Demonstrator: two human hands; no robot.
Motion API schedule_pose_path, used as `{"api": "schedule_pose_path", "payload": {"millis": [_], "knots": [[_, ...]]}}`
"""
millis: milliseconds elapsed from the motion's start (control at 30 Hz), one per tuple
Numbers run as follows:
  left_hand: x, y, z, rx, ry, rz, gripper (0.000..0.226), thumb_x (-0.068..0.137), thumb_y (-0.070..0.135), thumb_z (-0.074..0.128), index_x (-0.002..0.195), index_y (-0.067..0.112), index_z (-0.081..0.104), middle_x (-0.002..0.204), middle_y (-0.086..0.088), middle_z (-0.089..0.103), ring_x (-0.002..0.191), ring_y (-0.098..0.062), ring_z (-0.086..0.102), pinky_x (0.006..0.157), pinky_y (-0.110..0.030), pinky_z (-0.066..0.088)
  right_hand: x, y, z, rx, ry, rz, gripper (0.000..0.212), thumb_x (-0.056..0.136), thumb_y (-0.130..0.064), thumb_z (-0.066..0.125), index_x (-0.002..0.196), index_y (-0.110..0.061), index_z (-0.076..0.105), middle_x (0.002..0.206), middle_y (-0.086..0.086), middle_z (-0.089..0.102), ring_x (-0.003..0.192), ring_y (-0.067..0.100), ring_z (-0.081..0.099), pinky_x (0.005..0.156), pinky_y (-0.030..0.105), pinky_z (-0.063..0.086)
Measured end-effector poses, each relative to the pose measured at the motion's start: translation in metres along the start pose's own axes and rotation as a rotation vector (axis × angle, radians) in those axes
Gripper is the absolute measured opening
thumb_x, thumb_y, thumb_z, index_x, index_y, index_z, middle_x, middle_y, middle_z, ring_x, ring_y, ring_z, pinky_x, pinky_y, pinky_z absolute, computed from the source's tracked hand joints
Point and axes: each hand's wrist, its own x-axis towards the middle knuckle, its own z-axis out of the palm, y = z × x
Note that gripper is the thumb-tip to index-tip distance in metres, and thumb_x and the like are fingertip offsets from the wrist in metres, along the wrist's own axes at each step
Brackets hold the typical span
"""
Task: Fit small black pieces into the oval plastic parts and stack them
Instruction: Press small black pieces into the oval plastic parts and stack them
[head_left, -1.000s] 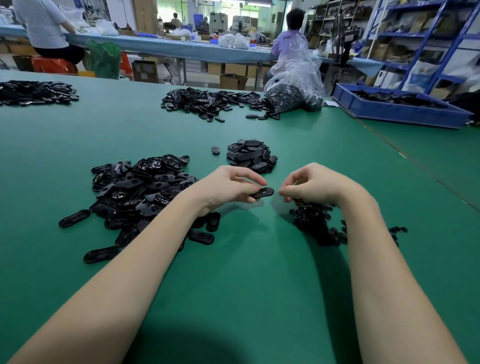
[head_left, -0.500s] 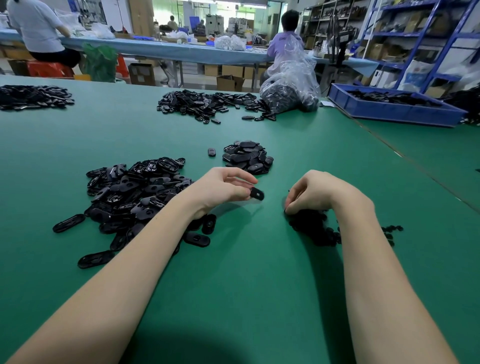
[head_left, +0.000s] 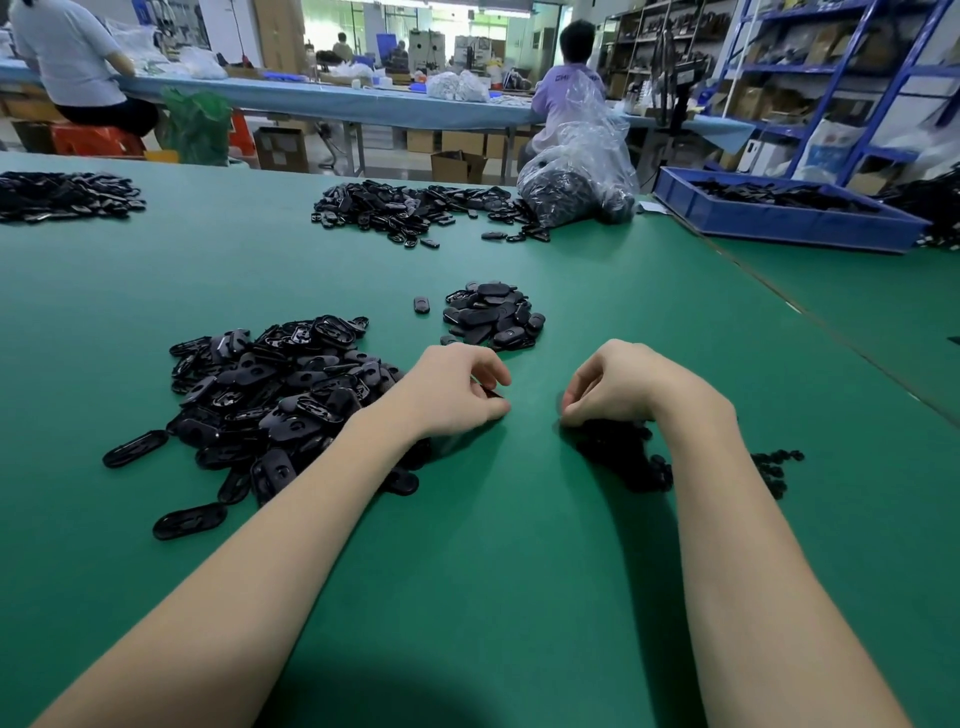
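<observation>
Head view, green table (head_left: 493, 571), black part piles (head_left: 270, 395), workshop shelving (head_left: 831, 78)

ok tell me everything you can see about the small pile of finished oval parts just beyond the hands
The small heap of black oval plastic parts lies on the green table mat, past both hands and touched by neither. The glossy, rounded pieces overlap loosely at mixed angles, more a mound than a neat stack. Some tops look closed and smooth. One loose oval piece lies apart on its left. Finer detail is too small to tell.
</observation>
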Motion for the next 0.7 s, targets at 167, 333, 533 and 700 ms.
{"api": "schedule_pose_path", "payload": {"millis": [167,333,533,700], "knots": [[0.0001,0.0037,0.0021,0.218,0.005,0.150,0.016,0.089,0.021,0.071,0.103,0.017,0.076,0.093,-0.003,0.068,0.073,-0.011,0.055,0.076,-0.014,0.039,0.0009,-0.0011,0.0008,0.030,0.047,-0.014,0.007,0.074,-0.037,0.074,0.071,-0.032,0.078,0.082,-0.007,0.075,0.078,0.013,0.066,0.076,0.028,0.056],[0.0024,-0.0009,0.0000,0.240,0.070,0.163,0.015,0.093,0.014,0.061,0.100,0.017,0.074,0.101,-0.003,0.070,0.081,-0.013,0.055,0.088,-0.031,0.050,-0.0038,0.0017,-0.0010,0.243,-0.029,-0.104,0.010,0.087,-0.028,0.071,0.084,-0.031,0.079,0.074,-0.018,0.075,0.061,0.003,0.052,0.061,0.022,0.041],[0.0031,-0.0022,-0.0051,0.036,0.245,0.116,0.025,0.094,0.005,0.056,0.093,0.020,0.076,0.073,0.008,0.068,0.063,-0.004,0.061,0.069,-0.013,0.047,-0.0031,0.0012,0.0041,0.574,-0.106,-0.130,0.005,0.089,-0.022,0.074,0.090,-0.020,0.078,0.092,-0.002,0.080,0.047,0.006,0.039,0.044,0.010,0.036],[0.0022,0.0027,-0.0066,-0.503,0.124,-0.081,0.016,0.093,0.005,0.062,0.093,0.014,0.074,0.078,-0.005,0.076,0.071,-0.015,0.075,0.079,-0.019,0.057,-0.0024,-0.0033,0.0054,0.683,-0.081,-0.145,0.005,0.080,-0.022,0.080,0.085,-0.022,0.079,0.094,-0.001,0.080,0.050,0.008,0.041,0.046,0.012,0.035]]}}
